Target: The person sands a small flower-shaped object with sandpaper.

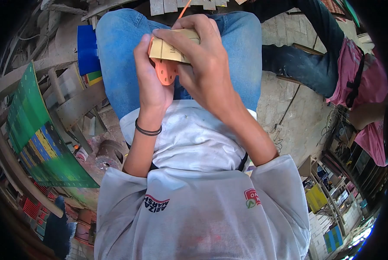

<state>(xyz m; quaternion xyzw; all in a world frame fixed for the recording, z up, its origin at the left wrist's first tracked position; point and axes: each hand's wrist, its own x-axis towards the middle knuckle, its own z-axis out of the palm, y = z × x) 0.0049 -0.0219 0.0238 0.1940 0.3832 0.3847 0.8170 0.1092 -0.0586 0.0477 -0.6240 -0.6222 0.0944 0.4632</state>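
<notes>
An orange piece with several small holes [165,73] is held above my lap in my left hand [149,76], whose fingers wrap round its edge. My right hand [207,56] is closed on a tan block with dark print [168,51], which lies against the orange piece and covers its upper part. A thin orange strip [185,8] sticks up just beyond my right knuckles. How the two pieces meet under my fingers is hidden.
On the left are a green panel with coloured stripes [46,138], a wooden frame [79,106], a blue object [87,50] and a grey cylinder [109,155]. At the right a person in pink [365,86] sits near me. Wooden slats [183,6] lie beyond my knees.
</notes>
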